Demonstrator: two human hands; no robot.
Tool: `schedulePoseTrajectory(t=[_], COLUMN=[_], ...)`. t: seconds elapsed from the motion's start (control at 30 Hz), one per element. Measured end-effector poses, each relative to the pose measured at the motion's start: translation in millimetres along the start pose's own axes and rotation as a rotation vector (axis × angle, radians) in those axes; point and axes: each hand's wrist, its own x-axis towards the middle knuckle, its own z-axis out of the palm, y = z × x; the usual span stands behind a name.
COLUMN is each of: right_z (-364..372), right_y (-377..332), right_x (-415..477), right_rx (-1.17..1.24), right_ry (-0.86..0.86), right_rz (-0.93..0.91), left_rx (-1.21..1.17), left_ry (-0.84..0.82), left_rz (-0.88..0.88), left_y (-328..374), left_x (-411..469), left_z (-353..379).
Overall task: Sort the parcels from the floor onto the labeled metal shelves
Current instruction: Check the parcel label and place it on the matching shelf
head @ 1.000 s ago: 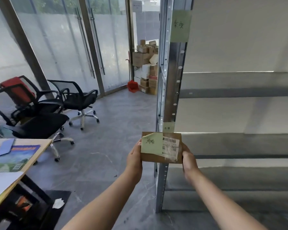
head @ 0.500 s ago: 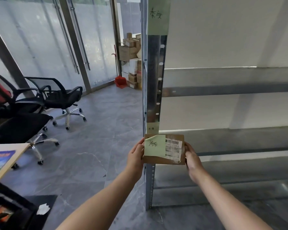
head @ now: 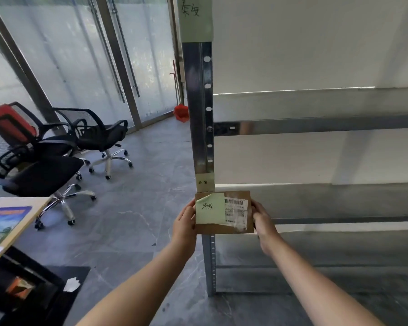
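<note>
- Both forearms reach forward from 6 o'clock toward the centre of my view, bare to the wrist.
- My left hand (head: pixel 183 225) is clamped on the left edge of a flat brown parcel (head: pixel 222 228), thumb on its face.
- My right hand (head: pixel 263 223) is clamped on the parcel's right edge, fingers wrapped behind it.
- The parcel is held upright in the air, face toward me, directly in front of the shelf post (head: pixel 201 109) and level with the second shelf board from the floor.
- A green note (head: pixel 210 209) with handwriting covers the parcel's left half; one top corner is folded over. A white shipping label (head: pixel 236 214) with a barcode sits just beside it at 3 o'clock.
- At 9 o'clock from the parcel, a desk (head: pixel 21 222) corner carries a blue printed sheet (head: pixel 3 222).
- Just above the parcel, at 12 o'clock, a small pale tag (head: pixel 205 182) with writing is stuck on the post.
- The metal shelves (head: pixel 316 124) run off to 3 o'clock, their visible boards bare.
- At the top of the post, a larger green tag (head: pixel 194 17) bears handwritten characters.
- At 10 o'clock, black office chairs (head: pixel 99 137) stand on the grey floor (head: pixel 132 208); one has a red back.
- Farthest at 11 o'clock, frosted glass doors (head: pixel 80 55), with a red dustpan (head: pixel 181 113) near the post.
</note>
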Motion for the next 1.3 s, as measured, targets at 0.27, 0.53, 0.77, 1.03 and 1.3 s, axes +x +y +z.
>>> schedulePoseTrajectory(t=[0.27, 0.53, 0.77, 1.03, 1.3], right_z=[-9, -21, -52, -86, -98], right_y=[-7, -16, -11, -8, -3], right_x=[8, 18, 21, 31, 66], right_rx=[-0.047, 0.037, 0.052, 0.033, 0.018], right_ry=[-0.067, -0.079, -0.071, -0.051, 0.011], right_rz=[-0.031, -0.066, -0.045, -0.046, -0.004], left_rx=[-0.027, -0.056, -0.038, -0.058, -0.08], left_ry=[0.063, 0.107, 0.09, 0.091, 0.09], left_rz=[0.014, 0.047, 0.06, 0.02, -0.046], left_y=[0, -4, -10, -25, -29], left_x=[-1, -11, -24, -27, 7], left_z=[10, 25, 53, 88, 111])
